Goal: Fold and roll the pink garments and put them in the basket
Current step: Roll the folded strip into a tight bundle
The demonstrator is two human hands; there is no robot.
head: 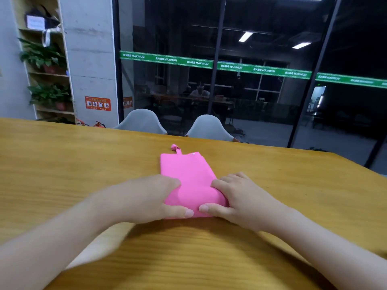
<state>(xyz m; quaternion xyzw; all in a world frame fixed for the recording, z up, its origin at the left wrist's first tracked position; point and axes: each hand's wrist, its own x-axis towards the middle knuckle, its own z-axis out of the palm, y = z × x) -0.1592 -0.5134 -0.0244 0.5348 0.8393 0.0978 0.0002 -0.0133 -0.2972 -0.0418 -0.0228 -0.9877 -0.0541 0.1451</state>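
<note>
- The left hand (146, 197) sits at lower centre of the frame, fingers curled over the near left edge of the pink garment (188, 176), thumb lying along its near end, so it grips the cloth.
- The right hand (236, 195) mirrors it just right of centre, fingers bent onto the near right edge, thumb pointing inward along the same end; it too grips the cloth.
- The two thumb tips nearly meet.
- Both bare forearms reach in from the bottom corners.
- The garment lies folded into a narrow strip at mid-frame on the wooden worktop (62, 164), a thin strap sticking out at its far end.
- Two grey chairs (140, 120) stand beyond the far edge.
</note>
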